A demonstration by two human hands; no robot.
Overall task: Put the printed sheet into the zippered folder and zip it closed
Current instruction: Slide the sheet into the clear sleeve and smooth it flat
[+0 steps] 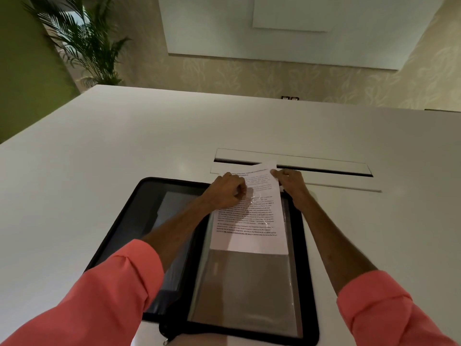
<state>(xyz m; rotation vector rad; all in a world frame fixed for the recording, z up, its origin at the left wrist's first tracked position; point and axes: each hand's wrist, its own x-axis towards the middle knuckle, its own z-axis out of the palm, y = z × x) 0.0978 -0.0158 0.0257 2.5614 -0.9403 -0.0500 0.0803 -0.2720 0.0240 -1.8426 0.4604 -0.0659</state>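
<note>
Head view: my zippered folder [309, 270] lies spread open and flat on the white table [99, 158], so that both halves stay put while I load it. The printed sheet [252, 221] sits on the right half, its lower part already under the clear sleeve [242, 283] and its top still sticking out past the folder's far edge, over the table's cable slot [324, 171]. My right hand [290, 182] pinches the sheet's right edge near the top corner, where I can steer it straight down. My left hand [228, 193] is curled, knuckles up, on the sheet's upper left. With the glare on the plastic, I cannot tell whether it grips the sleeve's lip or only pins the paper. The zip is not yet run. I judge the sheet must go fully in first.
</note>
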